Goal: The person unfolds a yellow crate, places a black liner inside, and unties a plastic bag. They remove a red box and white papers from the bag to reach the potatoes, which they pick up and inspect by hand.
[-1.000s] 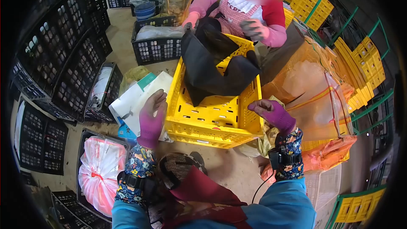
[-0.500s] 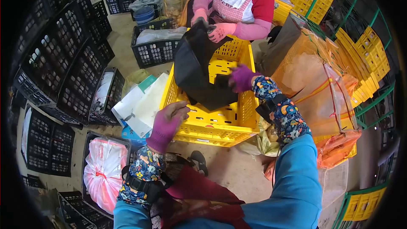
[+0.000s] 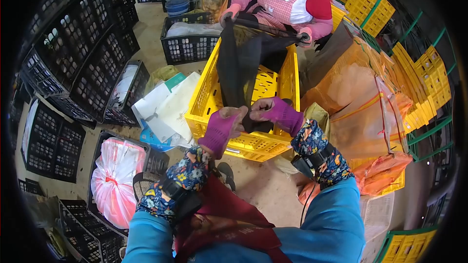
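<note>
A thin black sheet, like cloth or netting (image 3: pixel 237 75), stretches over a yellow plastic crate (image 3: pixel 253 148). My left hand (image 3: pixel 225 127), in a purple glove, is closed on the sheet's near edge above the crate's front. Close beside it, my right hand (image 3: pixel 279 114), also purple-gloved, pinches the same edge. Facing me, a co-worker (image 3: pixel 287 5) in pink gloves holds the far edge, hands spread apart. Part of the crate's slotted floor shows under the sheet; the rest is covered.
Black crates (image 3: pixel 73 44) are stacked on the left. A tied white-and-pink bag (image 3: pixel 117 180) sits in a crate at lower left. White sheets (image 3: pixel 170 109) lie left of the yellow crate. Orange mesh sacks (image 3: pixel 360 107) stand on the right, with yellow crates (image 3: pixel 373 7) stacked behind.
My hands have come together and closed on the sheet's near edge. The co-worker's hands have moved apart, spreading the far edge. The view has shifted slightly.
</note>
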`<state>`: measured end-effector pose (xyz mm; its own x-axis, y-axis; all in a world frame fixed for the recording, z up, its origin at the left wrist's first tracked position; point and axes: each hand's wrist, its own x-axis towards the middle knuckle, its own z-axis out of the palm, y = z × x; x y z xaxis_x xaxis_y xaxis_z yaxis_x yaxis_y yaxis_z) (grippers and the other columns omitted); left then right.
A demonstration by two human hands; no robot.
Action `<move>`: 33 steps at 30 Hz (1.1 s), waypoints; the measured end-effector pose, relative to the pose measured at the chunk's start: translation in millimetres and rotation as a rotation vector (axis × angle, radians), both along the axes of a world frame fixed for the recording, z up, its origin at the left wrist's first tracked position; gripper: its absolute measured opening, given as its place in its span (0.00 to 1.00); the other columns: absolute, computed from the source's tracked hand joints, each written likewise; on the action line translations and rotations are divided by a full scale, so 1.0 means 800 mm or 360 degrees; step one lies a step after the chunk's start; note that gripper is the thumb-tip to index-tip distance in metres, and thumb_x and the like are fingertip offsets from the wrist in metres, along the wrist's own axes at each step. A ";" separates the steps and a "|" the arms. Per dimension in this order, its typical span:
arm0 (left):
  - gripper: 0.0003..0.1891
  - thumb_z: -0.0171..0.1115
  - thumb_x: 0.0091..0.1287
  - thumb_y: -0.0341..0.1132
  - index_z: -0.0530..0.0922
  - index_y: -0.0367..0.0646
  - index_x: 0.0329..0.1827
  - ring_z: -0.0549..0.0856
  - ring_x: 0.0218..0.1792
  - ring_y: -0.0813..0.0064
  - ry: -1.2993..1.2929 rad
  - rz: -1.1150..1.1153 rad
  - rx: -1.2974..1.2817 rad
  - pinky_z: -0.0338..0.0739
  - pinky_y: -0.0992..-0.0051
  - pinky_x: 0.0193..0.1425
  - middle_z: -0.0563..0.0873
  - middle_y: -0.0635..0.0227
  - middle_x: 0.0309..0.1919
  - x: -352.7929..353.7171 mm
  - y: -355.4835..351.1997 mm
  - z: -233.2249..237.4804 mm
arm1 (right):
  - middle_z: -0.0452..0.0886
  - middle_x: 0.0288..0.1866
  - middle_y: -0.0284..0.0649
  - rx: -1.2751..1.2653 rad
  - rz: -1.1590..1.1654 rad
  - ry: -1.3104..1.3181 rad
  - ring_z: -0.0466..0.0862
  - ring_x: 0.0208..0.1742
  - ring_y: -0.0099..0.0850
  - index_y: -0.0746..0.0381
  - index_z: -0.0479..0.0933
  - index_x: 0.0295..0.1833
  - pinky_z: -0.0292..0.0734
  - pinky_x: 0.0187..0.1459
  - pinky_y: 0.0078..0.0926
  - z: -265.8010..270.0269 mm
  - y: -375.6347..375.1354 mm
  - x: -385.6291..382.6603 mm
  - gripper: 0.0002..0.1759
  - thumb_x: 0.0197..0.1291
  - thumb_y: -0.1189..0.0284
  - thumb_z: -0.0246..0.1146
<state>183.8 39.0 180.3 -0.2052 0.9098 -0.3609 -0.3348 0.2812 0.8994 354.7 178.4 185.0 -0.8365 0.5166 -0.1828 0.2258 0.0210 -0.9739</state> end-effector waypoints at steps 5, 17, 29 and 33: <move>0.11 0.60 0.72 0.39 0.79 0.39 0.46 0.89 0.35 0.72 -0.0243 0.0304 0.0085 0.84 0.78 0.37 0.87 0.62 0.36 0.001 0.018 -0.049 | 0.78 0.34 0.27 -0.0250 -0.0443 0.0235 0.78 0.38 0.18 0.63 0.81 0.44 0.74 0.43 0.16 0.013 -0.030 0.004 0.08 0.64 0.70 0.67; 0.17 0.61 0.72 0.46 0.77 0.42 0.52 0.84 0.40 0.75 -0.0020 0.0254 0.0097 0.81 0.73 0.51 0.84 0.69 0.41 0.007 0.058 -0.023 | 0.82 0.38 0.40 -0.0247 -0.0480 0.0353 0.84 0.39 0.32 0.64 0.77 0.48 0.81 0.44 0.27 0.002 -0.038 -0.015 0.09 0.67 0.71 0.63; 0.21 0.60 0.72 0.50 0.74 0.44 0.57 0.84 0.53 0.67 -0.0592 0.0388 0.0098 0.80 0.65 0.59 0.83 0.60 0.49 -0.043 0.034 0.018 | 0.79 0.46 0.40 0.0355 -0.0956 0.0458 0.83 0.51 0.35 0.67 0.77 0.50 0.77 0.55 0.25 0.001 0.037 0.049 0.13 0.71 0.67 0.60; 0.19 0.61 0.71 0.46 0.76 0.42 0.56 0.82 0.55 0.66 0.0088 0.0163 0.0162 0.78 0.64 0.57 0.82 0.62 0.51 -0.005 0.053 0.029 | 0.79 0.51 0.45 -0.0899 -0.0536 0.0775 0.84 0.54 0.39 0.67 0.70 0.60 0.81 0.54 0.31 0.015 -0.014 -0.019 0.20 0.72 0.63 0.57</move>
